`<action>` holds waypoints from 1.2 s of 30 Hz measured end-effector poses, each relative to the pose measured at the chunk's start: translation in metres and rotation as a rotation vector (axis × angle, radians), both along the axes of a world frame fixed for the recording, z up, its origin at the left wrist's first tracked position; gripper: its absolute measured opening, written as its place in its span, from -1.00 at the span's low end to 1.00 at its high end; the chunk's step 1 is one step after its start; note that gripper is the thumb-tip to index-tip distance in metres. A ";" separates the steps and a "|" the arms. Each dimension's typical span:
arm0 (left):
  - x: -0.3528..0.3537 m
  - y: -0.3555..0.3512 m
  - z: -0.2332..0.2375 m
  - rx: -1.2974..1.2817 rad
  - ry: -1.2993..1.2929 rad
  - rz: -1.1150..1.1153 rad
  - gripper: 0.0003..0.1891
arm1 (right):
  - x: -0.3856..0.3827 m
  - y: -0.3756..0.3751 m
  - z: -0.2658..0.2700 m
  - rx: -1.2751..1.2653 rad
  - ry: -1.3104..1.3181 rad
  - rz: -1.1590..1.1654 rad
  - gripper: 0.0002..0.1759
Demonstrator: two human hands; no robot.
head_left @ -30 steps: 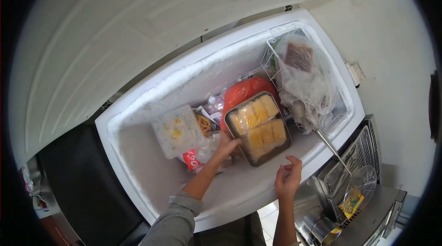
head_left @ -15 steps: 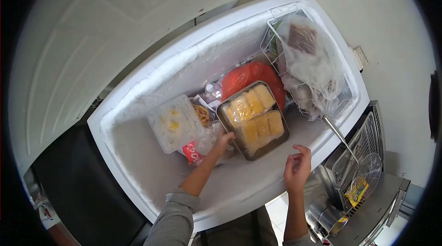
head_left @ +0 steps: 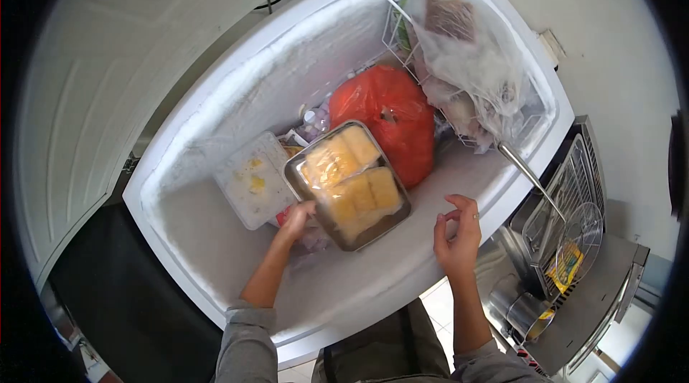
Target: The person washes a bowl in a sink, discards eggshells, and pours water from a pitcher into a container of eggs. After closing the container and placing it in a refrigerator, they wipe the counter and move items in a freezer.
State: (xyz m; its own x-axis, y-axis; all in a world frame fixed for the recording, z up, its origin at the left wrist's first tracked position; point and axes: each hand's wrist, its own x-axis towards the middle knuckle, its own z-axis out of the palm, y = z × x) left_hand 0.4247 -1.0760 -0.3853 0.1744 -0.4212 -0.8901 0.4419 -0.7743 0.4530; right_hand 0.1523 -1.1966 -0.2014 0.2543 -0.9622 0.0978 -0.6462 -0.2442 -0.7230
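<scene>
My left hand (head_left: pixel 296 219) grips the near-left edge of a rectangular metal tray (head_left: pixel 386 221) inside a chest freezer. In the tray lie several yellow-orange slabs (head_left: pixel 352 189) wrapped in clear plastic, perhaps bread or cake. The tray is held over the freezer's contents, beside a bulging red plastic bag (head_left: pixel 405 143). A frosty clear plastic box (head_left: pixel 240 182) sits left of the tray, partly covering other packs. Over the freezer's near side, right of the tray, my right hand (head_left: pixel 458 239) is empty, its fingers bent and the thumb apart.
A white wire basket (head_left: pixel 397 6) at the freezer's right end holds a cloudy plastic bag (head_left: pixel 481 60). A long-handled wire strainer (head_left: pixel 522 169) leans across the freezer rim (head_left: pixel 527 186). Metal racks and a pot (head_left: pixel 527 315) stand at right. The raised lid (head_left: pixel 108 74) rises at left.
My left hand has drawn the tray left, exposing more of the red bag. Packs beneath it are now more covered. My right hand stays beside it, empty; the camera view has shifted slightly.
</scene>
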 end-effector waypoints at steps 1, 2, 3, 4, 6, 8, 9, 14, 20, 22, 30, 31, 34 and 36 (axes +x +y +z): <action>0.009 0.013 -0.011 -0.064 0.026 -0.052 -0.88 | 0.000 0.000 0.001 0.003 0.000 -0.009 -0.63; 0.017 0.026 -0.019 -0.060 0.025 -0.060 -0.88 | 0.000 -0.001 0.003 0.006 0.026 0.004 -0.63; 0.025 0.037 -0.022 -0.081 0.024 -0.085 -0.85 | 0.000 -0.001 0.004 0.009 0.051 0.018 -0.63; 0.028 0.045 -0.027 -0.102 0.023 -0.110 -0.81 | -0.001 0.000 0.004 0.012 0.047 0.011 -0.63; 0.025 0.043 -0.003 -0.059 -0.030 -0.070 -0.82 | -0.002 -0.001 0.004 0.017 0.050 0.025 -0.63; 0.022 0.048 0.004 -0.016 -0.074 -0.030 -0.82 | -0.003 -0.002 0.005 0.011 0.048 0.026 -0.62; 0.028 0.055 0.001 -0.034 -0.143 -0.091 -0.82 | -0.004 -0.002 0.005 0.004 0.045 0.034 -0.62; 0.033 0.067 0.019 -0.127 -0.255 -0.113 -0.87 | -0.006 -0.003 0.003 0.014 0.022 0.048 -0.62; 0.050 0.119 0.005 0.068 -0.369 -0.110 -0.88 | -0.009 -0.004 0.004 0.019 0.020 0.070 -0.62; 0.062 0.139 -0.008 0.028 -0.237 -0.011 -0.89 | -0.008 -0.006 0.004 0.017 0.012 0.075 -0.63; 0.062 0.130 0.012 0.038 -0.226 -0.060 -0.90 | -0.008 -0.006 0.003 0.039 0.032 0.079 -0.63; 0.064 0.135 0.002 0.004 -0.234 -0.074 -0.88 | -0.008 -0.007 0.004 0.039 0.031 0.078 -0.63; 0.048 0.115 0.015 0.114 -0.167 0.066 -0.71 | -0.007 -0.007 0.004 0.031 0.035 0.075 -0.64; 0.047 0.111 0.015 0.122 -0.177 0.035 -0.61 | -0.008 -0.007 0.005 0.050 0.009 0.058 -0.65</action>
